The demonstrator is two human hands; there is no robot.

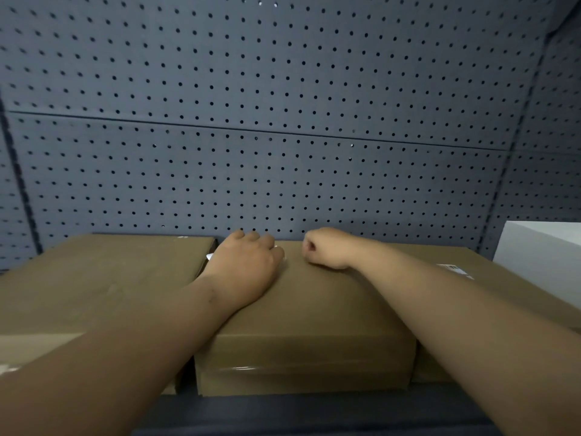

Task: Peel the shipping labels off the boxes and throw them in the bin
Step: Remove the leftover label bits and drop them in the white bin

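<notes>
We log left hand (248, 262) curled over far edge of plain brown cardboard middle box (301, 309), white label scraps (210, 256) beside it, grip unclear; right hand (327, 250) fisted on top. Label (454, 269) on right box (503, 294): print unreadable.

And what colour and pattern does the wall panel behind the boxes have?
The panel is grey-blue with rows of small dark holes, head view.

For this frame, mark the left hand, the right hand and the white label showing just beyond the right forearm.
left hand (248, 262): head view, on the back of the hand.
right hand (327, 250): head view, on the side of the curled fist.
white label (454, 269): head view, on its printed face.
</notes>
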